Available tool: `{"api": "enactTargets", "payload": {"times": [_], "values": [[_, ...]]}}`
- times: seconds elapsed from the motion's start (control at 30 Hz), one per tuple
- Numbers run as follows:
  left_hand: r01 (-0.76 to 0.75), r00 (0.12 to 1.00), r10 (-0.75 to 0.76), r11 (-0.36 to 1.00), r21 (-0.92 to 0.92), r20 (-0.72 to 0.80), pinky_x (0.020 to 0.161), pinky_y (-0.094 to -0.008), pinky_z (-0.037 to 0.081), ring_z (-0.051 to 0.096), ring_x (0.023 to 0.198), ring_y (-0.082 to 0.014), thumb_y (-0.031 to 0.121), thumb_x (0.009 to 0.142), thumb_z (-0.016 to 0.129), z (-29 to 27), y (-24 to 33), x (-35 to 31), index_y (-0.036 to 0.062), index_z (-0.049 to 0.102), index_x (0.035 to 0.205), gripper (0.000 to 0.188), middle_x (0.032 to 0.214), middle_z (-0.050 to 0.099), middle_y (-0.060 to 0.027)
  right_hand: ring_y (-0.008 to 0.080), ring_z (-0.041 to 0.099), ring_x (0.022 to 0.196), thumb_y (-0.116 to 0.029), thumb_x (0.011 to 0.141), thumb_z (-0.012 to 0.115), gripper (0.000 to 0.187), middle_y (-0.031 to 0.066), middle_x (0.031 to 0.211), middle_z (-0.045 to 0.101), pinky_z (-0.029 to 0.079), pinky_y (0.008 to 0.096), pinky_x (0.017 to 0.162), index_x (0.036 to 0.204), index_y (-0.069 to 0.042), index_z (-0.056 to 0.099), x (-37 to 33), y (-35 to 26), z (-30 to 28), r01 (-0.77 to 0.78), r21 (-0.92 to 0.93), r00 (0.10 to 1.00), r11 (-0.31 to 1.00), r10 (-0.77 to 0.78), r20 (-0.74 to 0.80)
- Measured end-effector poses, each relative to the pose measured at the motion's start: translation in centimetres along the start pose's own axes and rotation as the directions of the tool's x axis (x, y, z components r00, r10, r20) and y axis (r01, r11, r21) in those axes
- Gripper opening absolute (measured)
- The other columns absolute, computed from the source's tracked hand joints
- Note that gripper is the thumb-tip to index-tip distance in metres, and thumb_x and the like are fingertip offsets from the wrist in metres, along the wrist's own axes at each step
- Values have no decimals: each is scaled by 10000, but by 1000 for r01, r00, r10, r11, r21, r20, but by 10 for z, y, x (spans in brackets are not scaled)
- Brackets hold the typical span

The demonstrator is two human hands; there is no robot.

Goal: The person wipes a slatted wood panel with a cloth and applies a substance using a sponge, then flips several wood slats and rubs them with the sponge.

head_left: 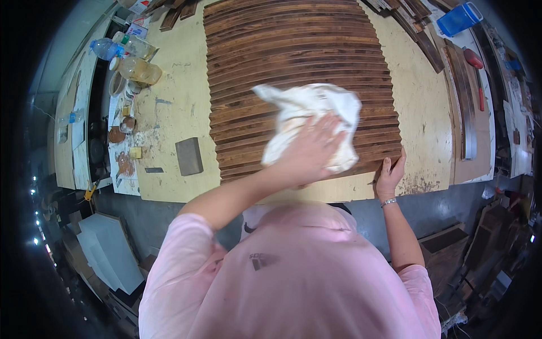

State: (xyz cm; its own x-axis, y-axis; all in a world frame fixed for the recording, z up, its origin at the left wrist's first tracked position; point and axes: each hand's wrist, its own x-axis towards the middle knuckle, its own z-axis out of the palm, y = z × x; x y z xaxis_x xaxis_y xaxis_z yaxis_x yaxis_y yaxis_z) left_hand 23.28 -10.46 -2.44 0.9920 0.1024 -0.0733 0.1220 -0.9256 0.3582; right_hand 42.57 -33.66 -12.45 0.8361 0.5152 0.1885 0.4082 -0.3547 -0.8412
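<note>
A dark brown ribbed wooden panel (299, 51) lies on the pale worktable, its ridges running left to right. My left hand (313, 148) presses a crumpled white cloth (333, 101) onto the panel's near half. The fingers of that hand lie stretched out over the cloth, and both are smeared by motion. At the panel's near right corner, my right hand (392, 174) grips the edge, thumb toward the near side and fingers along the right side. Part of those fingers is hidden by the panel's edge.
A grey-brown block (189, 157) sits left of the panel on the worktable (423, 107). Plastic bottles (138, 70) and small stained cups (128, 124) crowd the left edge. Wooden strips (420, 42), a blue plastic container (459, 20) and a red-handled tool (474, 59) lie at the right.
</note>
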Motion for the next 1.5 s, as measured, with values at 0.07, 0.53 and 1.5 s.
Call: {"api": "enactTargets", "payload": {"times": [0.07,0.53,1.5], "values": [[-85,995,86,996,13,-42,1253,-573,112,163,1558,-390,488,863,693,11,26,51,-3,319,1565,935,1658,222,-250,350,536,1282,-244,994,598,579,229,1365,557,395,415,1114,1452,68,430,-3,0,1,25,-31,1000,999,-25,5],[-93,989,81,991,95,124,1269,-548,114,179,1565,-339,224,805,694,-11,18,12,136,329,1589,869,1679,240,-147,411,560,1232,-186,1056,445,416,240,1347,583,440,448,1064,1413,22,500,8,-7,3,58,-179,997,982,-68,-46],[682,692,-557,714,161,-460,1136,-496,342,493,1324,-357,237,853,707,-8,-179,-244,39,563,1374,576,1435,553,-168,333,295,1514,-447,673,853,1051,157,1656,286,226,577,1203,1555,-111,391,-16,-150,56,703,-204,559,681,-352,750]]}}
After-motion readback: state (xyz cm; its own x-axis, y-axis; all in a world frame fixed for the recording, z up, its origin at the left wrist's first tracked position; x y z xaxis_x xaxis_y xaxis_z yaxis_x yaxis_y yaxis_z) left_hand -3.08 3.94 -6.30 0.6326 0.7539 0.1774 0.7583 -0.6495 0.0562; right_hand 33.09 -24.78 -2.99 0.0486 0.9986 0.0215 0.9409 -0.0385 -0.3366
